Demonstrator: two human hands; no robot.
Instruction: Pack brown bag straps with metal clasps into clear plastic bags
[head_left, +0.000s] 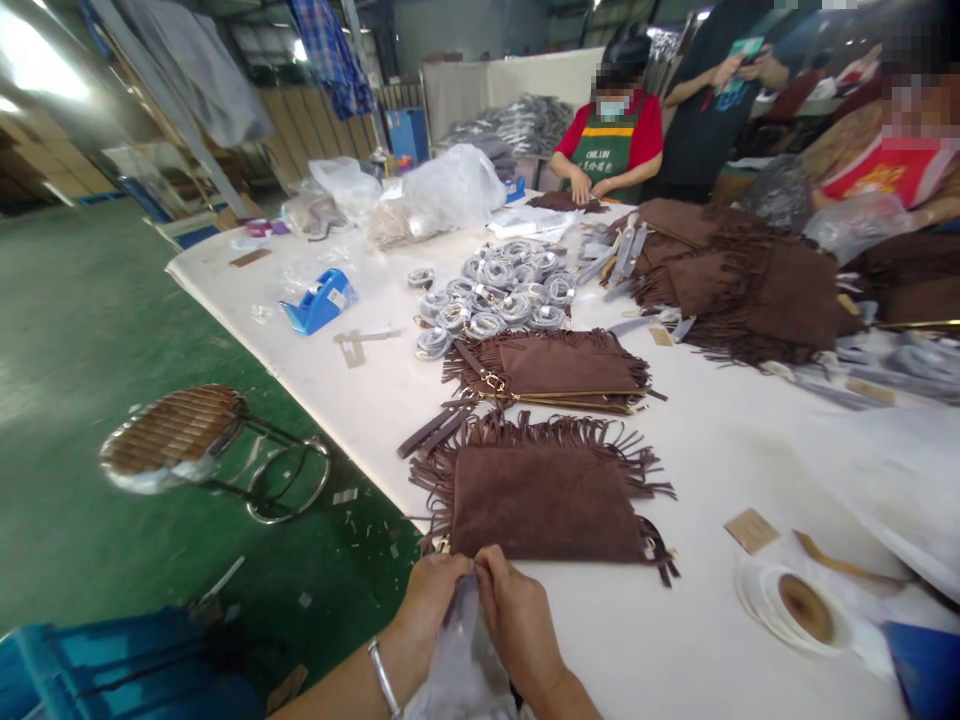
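My left hand [431, 595] and my right hand [521, 615] are close together at the table's near edge, fingertips pinched. Between them hangs a piece of pale, translucent plastic wrapping [466, 655], gripped at its top; whether anything is inside it I cannot tell. Just beyond my fingers lies a brown fringed clutch bag [544, 500], flat, its fringe spread along the far side and both ends. Behind it are more brown fringed clutch bags [562, 365] with gold zips, and a dark wrist strap [435, 430] sticks out to the left.
Coiled grey straps [499, 290] are heaped mid-table, with a blue tape dispenser [321, 302] to their left. Brown bags [757, 270] pile up at right. A tape roll [795, 608] lies near right. A stool [176, 430] stands left. A co-worker [611, 150] works across the table.
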